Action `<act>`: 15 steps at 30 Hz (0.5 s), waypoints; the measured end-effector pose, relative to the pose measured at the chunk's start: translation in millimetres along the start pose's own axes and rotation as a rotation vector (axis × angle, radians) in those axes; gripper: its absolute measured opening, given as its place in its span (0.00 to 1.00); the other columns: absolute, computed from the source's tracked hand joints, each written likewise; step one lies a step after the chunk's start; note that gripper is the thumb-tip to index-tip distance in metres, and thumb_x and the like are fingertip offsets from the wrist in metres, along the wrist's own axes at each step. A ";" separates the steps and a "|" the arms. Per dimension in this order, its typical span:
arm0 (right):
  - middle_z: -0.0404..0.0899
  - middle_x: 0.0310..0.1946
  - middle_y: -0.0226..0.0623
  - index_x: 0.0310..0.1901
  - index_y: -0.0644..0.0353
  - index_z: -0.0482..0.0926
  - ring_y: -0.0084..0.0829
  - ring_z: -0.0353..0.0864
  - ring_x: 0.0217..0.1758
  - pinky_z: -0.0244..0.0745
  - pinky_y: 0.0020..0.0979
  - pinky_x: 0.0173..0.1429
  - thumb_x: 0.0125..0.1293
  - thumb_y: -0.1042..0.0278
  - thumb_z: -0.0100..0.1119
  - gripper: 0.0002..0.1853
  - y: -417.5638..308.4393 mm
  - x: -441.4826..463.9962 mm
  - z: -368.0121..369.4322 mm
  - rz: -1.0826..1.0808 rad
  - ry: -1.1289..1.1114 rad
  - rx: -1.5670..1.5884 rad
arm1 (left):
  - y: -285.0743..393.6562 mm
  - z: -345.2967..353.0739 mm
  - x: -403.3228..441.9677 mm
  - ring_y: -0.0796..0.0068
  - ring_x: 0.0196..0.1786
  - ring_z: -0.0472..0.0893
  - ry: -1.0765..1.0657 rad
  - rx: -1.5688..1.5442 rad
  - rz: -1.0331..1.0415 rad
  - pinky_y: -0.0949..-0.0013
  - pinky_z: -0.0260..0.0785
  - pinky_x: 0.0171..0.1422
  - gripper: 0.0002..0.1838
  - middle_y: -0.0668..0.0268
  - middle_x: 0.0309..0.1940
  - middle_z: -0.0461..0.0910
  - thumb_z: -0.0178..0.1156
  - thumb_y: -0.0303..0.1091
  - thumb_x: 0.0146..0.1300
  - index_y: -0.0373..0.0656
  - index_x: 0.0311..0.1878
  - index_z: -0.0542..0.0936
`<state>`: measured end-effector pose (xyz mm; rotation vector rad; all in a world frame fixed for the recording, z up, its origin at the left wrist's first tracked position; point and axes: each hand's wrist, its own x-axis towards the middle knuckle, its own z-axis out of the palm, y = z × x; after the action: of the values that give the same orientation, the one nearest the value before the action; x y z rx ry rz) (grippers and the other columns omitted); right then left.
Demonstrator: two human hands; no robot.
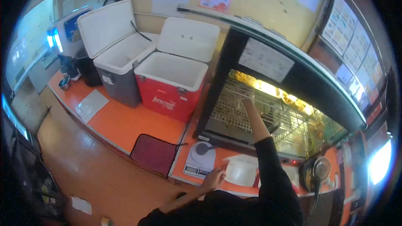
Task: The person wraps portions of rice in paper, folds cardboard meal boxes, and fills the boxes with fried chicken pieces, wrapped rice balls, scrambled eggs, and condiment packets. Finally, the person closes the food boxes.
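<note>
My right hand [247,97] reaches into the lit glass food cabinet [272,79], near the upper wire rack where yellow food [247,78] lies. It seems to be in a clear glove, and its fingers are too blurred to make out. Above the orange counter, my left hand [214,178] has its fingers curled, between a white kitchen scale [198,161] and a white tray [241,171]; whatever it may hold is too small to name. A dark round scoop or cup [202,148] rests on the scale.
An open red cooler [163,98] and an open grey cooler [119,86] stand on the orange counter [121,117]. A maroon cloth or pouch [153,152] lies at its edge. On the right is a pan [309,175] with a strainer [321,169].
</note>
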<state>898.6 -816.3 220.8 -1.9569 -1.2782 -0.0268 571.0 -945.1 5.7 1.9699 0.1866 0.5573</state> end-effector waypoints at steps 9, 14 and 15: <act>0.80 0.44 0.42 0.51 0.53 0.75 0.41 0.78 0.47 0.72 0.40 0.54 0.53 0.55 0.67 0.25 -92.3 -192.7 -65.1 0.182 0.267 -0.037 | -23.8 37.3 12.9 0.51 0.43 0.72 -0.191 0.041 -0.066 0.54 0.64 0.47 0.13 0.53 0.37 0.71 0.59 0.32 0.54 0.41 0.42 0.71; 0.80 0.41 0.47 0.51 0.54 0.74 0.47 0.78 0.46 0.71 0.43 0.54 0.50 0.56 0.67 0.26 -95.8 -198.5 -71.5 0.129 0.263 -0.137 | -8.3 46.2 37.1 0.52 0.49 0.68 -0.043 0.156 0.031 0.52 0.60 0.54 0.15 0.52 0.40 0.68 0.58 0.27 0.53 0.40 0.45 0.69; 0.80 0.41 0.47 0.50 0.54 0.74 0.47 0.78 0.47 0.71 0.44 0.53 0.50 0.55 0.67 0.25 -92.7 -188.3 -64.1 0.120 0.261 -0.084 | -11.7 50.3 39.1 0.52 0.49 0.68 -0.075 0.154 0.057 0.52 0.60 0.54 0.15 0.52 0.40 0.68 0.58 0.27 0.53 0.40 0.45 0.69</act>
<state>757.3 -982.7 243.0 -2.0216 -1.0028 -0.2708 630.0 -966.2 -11.0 2.1471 0.1304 0.5181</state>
